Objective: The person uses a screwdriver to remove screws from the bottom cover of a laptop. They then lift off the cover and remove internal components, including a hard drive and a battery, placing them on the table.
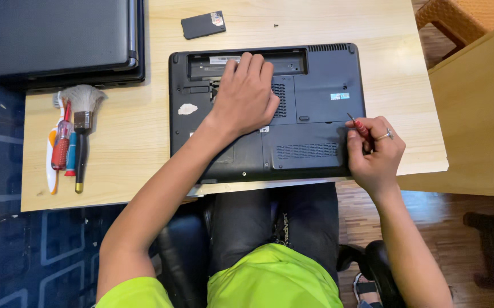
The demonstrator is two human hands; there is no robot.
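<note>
So, head view, top to bottom
laptop: black plastic laptop (315, 108) lying upside down on the pale wooden table (127, 148), battery bay at the far edge empty, near edge hanging slightly over the table lip
left hand: left hand (246, 97) spread flat and pressing on the base, holding nothing; if that pressure lets up the case could slide toward the lap
right hand: right hand (375, 153) closed around a small red-handled screwdriver (359, 126), tip at the right edge of the base; a slip there could gouge the plastic or chew a screw head
loose bits: tiny dark screw (276, 25) alone near the far edge, by a small black cover plate (203, 24); easy to knock off and lose
side tools: brushes and screwdrivers (71, 140) well apart on the left
</note>
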